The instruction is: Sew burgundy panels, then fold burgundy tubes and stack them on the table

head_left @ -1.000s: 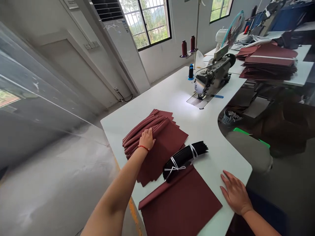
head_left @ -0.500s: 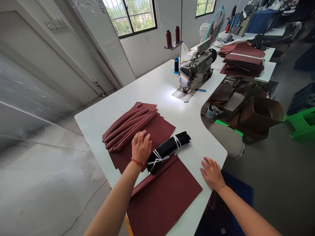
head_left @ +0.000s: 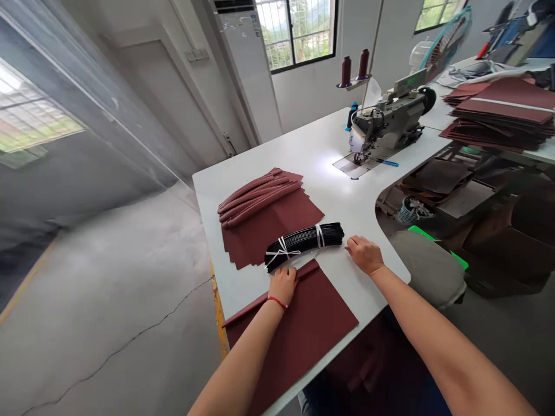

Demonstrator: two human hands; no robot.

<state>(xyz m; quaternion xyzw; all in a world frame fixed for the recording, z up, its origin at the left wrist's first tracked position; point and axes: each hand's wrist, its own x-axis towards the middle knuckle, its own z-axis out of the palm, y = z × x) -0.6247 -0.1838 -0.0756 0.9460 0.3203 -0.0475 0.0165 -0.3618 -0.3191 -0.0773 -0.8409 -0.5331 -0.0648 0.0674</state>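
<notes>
My left hand (head_left: 282,285), with a red string at the wrist, rests on the folded top edge of a maroon fabric sheet (head_left: 299,335), just below a bundle of black strips (head_left: 303,244) tied with white cord. My right hand (head_left: 364,255) lies flat on the white worktable (head_left: 329,199), its fingertips close to the bundle's right end. Neither hand appears to hold anything. Beyond the bundle lies a stack of maroon fabric panels (head_left: 271,222) with several rolled edges on top.
A sewing machine (head_left: 385,124) stands on the same table, with thread cones (head_left: 354,68) behind it. Stacked maroon panels (head_left: 505,107) lie on a table at the right. A grey seat (head_left: 427,268) and a wire basket (head_left: 411,211) sit beyond the curved table edge.
My left hand has moved from the stack down onto the folded edge of the sheet. My right hand has slid along the table toward the bundle. The view has swung, shifting the table rightward.
</notes>
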